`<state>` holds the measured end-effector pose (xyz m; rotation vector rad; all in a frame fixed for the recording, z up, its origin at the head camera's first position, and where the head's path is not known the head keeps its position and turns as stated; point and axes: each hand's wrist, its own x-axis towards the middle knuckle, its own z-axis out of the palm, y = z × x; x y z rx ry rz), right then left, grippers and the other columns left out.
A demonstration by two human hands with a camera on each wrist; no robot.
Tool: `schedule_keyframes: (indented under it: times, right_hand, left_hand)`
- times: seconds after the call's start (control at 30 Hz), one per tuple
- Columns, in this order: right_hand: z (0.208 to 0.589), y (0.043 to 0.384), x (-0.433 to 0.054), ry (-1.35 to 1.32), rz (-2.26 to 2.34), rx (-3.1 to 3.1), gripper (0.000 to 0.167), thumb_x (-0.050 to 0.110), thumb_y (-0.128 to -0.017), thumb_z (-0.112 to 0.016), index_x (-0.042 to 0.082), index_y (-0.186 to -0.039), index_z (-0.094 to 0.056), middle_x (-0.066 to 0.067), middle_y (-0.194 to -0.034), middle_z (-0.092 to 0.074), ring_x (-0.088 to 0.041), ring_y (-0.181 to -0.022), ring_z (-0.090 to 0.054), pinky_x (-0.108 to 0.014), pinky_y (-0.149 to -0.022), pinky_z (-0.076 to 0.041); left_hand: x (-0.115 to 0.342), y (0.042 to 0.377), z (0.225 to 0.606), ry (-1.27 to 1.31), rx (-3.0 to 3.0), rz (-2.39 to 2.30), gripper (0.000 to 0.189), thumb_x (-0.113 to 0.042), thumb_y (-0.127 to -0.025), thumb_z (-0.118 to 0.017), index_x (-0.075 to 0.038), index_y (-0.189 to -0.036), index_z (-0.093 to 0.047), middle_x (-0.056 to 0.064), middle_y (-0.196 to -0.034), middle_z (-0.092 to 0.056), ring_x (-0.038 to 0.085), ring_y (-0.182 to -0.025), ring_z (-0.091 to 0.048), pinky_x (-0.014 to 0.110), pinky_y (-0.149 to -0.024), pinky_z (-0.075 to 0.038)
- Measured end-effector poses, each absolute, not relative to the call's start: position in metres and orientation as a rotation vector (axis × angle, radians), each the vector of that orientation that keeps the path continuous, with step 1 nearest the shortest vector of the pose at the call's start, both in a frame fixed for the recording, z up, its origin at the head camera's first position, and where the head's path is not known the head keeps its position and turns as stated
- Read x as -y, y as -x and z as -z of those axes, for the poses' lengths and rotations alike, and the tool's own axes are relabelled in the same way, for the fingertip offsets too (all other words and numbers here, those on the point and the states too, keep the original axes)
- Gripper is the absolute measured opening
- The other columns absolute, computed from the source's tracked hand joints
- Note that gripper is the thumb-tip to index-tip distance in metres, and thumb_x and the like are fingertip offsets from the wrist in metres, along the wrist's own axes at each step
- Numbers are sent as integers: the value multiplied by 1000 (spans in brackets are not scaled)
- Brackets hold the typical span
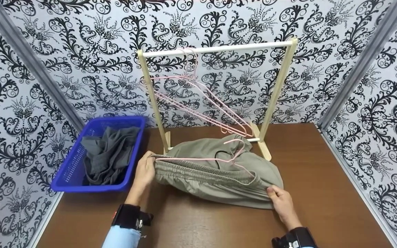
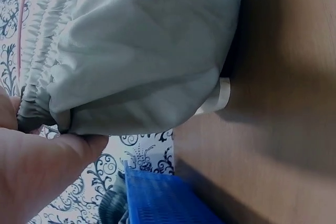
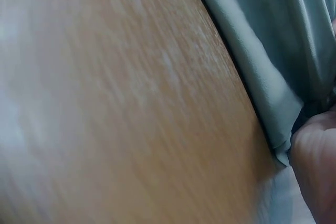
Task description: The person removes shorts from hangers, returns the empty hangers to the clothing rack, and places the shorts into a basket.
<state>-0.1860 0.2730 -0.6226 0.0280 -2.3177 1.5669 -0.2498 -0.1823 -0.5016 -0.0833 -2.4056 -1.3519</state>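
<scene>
Olive-grey shorts with a gathered elastic waistband lie spread on the table, a pink hanger inside the waist opening. The hanger's hook sticks up above the waistband. At the waistband's left end my left hand pinches the fabric; the left wrist view shows the thumb against the cloth. My right hand grips the shorts' side on the right, below the waistband. In the right wrist view the cloth bunches at that hand, whose fingers are mostly out of frame.
Behind the shorts stands a rack with a white rail and wooden posts. Pink hangers hang from its left part. A blue basket holding dark grey clothing stands at the left. Patterned walls border the brown table.
</scene>
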Motion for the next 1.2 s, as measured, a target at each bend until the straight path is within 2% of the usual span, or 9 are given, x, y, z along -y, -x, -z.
schedule_keyframes:
  times: [0.2,0.4,0.5,0.67,0.77,0.97,1.1,1.2]
  right_hand:
    - [622,185,-273,8,-1597,2317,39,6,-100,-63,7,-67,-42,13,-65,-30,-2,-60,-34,-22,-57,-26]
    - [622,185,-272,28,-1602,2318,38,6,-99,-64,7,-67,-44,12,-64,-32,-3,-60,-36,-23,-57,-28]
    - [621,185,-271,24,-1620,2303,38,4,-99,-64,6,-67,-44,12,-64,-32,-3,-60,-35,-24,-56,-28]
    - [620,184,-270,15,-1636,2278,38,2,-98,-64,5,-67,-43,11,-65,-33,-3,-60,-34,-25,-55,-28]
    - [621,185,-270,8,-1641,2277,38,1,-98,-63,5,-67,-42,11,-65,-32,-2,-60,-33,-25,-54,-27]
    - [619,184,-268,15,-1633,2294,38,0,-99,-62,3,-67,-42,11,-66,-31,-2,-61,-32,-25,-55,-27]
    - [611,180,-266,11,-1631,2305,34,-4,-99,-59,1,-68,-45,10,-67,-34,-2,-63,-35,-23,-57,-29]
    - [592,172,-260,-6,-1632,2311,29,-7,-99,-57,-3,-71,-51,9,-68,-39,-2,-65,-39,-21,-60,-32]
  left_hand:
    - [181,250,501,49,2384,1467,26,1,-96,-40,4,-91,-66,18,-91,-69,23,-83,-58,35,-77,-46]
    - [177,252,502,-100,2261,1796,25,0,-95,-42,8,-91,-65,5,-80,-62,13,-74,-52,25,-68,-41]
    - [176,252,505,-145,2102,2068,25,2,-96,-40,7,-88,-63,1,-77,-59,11,-72,-51,24,-65,-42]
    - [175,253,509,-144,1831,2408,32,4,-98,-37,-5,-81,-63,1,-82,-63,11,-76,-56,23,-68,-46]
    - [175,253,512,-153,1688,2576,37,4,-100,-34,-9,-80,-62,1,-82,-63,11,-75,-57,23,-68,-47]
    - [173,252,516,-141,1555,2745,40,2,-103,-29,-10,-79,-58,-1,-78,-57,11,-71,-52,23,-65,-43]
    - [172,252,519,-67,1584,2765,37,5,-101,-28,-10,-83,-56,0,-85,-56,10,-76,-52,22,-68,-44]
    - [171,251,521,-14,1646,2743,37,6,-99,-29,-8,-91,-62,1,-92,-60,11,-82,-54,23,-71,-47]
